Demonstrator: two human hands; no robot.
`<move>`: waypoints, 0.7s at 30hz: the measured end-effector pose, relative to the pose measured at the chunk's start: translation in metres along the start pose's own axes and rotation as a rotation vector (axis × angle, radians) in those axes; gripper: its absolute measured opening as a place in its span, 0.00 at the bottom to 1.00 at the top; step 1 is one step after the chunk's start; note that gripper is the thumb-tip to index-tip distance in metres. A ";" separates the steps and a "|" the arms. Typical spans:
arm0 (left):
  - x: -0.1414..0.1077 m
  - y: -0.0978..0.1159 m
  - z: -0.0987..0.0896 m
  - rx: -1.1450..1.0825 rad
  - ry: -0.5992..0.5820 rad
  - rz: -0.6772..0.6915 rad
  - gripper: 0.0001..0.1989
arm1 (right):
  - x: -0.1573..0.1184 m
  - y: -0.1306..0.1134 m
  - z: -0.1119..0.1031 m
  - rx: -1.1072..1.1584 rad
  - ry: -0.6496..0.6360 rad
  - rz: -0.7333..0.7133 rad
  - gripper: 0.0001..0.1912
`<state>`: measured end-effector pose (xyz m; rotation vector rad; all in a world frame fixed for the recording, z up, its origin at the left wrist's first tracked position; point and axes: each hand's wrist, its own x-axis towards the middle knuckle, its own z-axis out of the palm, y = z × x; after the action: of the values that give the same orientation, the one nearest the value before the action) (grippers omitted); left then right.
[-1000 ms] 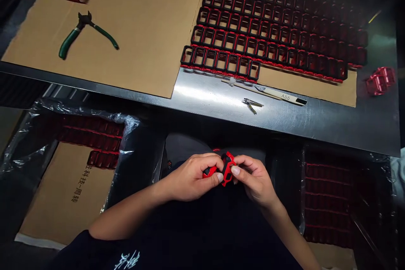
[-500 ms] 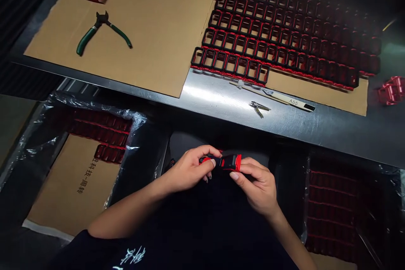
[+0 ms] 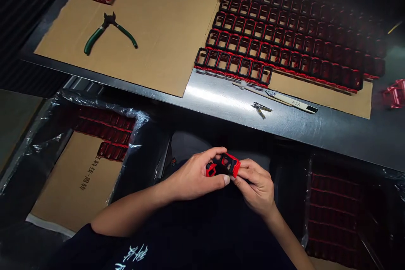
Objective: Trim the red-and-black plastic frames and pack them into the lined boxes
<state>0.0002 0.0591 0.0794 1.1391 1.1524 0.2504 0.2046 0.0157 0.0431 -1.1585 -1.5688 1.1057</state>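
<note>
Two hands are wrapped round one small red-and-black plastic part (image 3: 225, 164) held low over the lap, below the table (image 3: 228, 101) edge, left hand (image 3: 196, 179) and right hand (image 3: 256, 185) both pinching it, so probably best kept steady with fingertips.

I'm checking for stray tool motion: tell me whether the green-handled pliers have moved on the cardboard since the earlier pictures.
No. The green-handled pliers lie at the same spot and angle relative to the cardboard sheet edges; only the camera view shifted.
</note>
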 end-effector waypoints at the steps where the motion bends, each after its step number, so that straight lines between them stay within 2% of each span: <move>1: 0.000 0.000 0.001 0.006 0.011 0.003 0.39 | 0.000 0.001 0.000 -0.027 -0.005 -0.032 0.14; 4: 0.001 0.000 0.007 0.025 0.063 0.040 0.43 | 0.001 0.003 0.001 -0.105 0.008 -0.114 0.16; 10: 0.001 -0.002 0.013 0.115 0.131 0.192 0.40 | 0.001 0.003 0.001 -0.146 0.074 -0.116 0.14; 17: 0.003 -0.008 0.014 0.239 0.197 0.475 0.35 | -0.001 0.001 0.001 -0.126 0.114 0.002 0.17; 21: 0.002 -0.009 0.012 0.289 0.180 0.516 0.38 | 0.000 -0.003 -0.002 0.032 0.161 0.176 0.14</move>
<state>0.0079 0.0498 0.0704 1.6937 1.0541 0.6070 0.2057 0.0153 0.0469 -1.3494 -1.3410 1.1171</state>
